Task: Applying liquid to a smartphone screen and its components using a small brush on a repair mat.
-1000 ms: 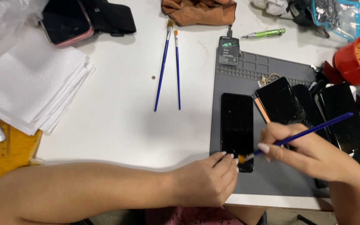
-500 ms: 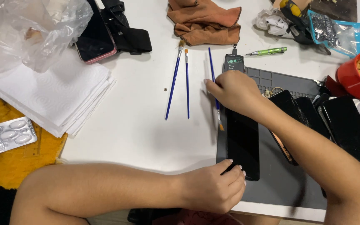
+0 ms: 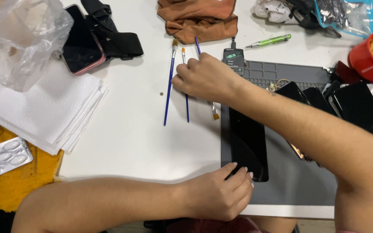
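The right hand (image 3: 206,77), fingers curled, pinches a blue-handled brush (image 3: 205,73) laid aslant just off the upper left corner of the grey work mat (image 3: 298,185). The left hand (image 3: 221,194) presses loosely bent fingertips on the near end of a black phone (image 3: 247,138) lying on that mat. Two more brushes (image 3: 169,82) rest left of the mat.

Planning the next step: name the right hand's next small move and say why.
Probably let go of the brush and lift away: the right hand has it lying on the table beside two other brushes, while the left hand steadies the phone.
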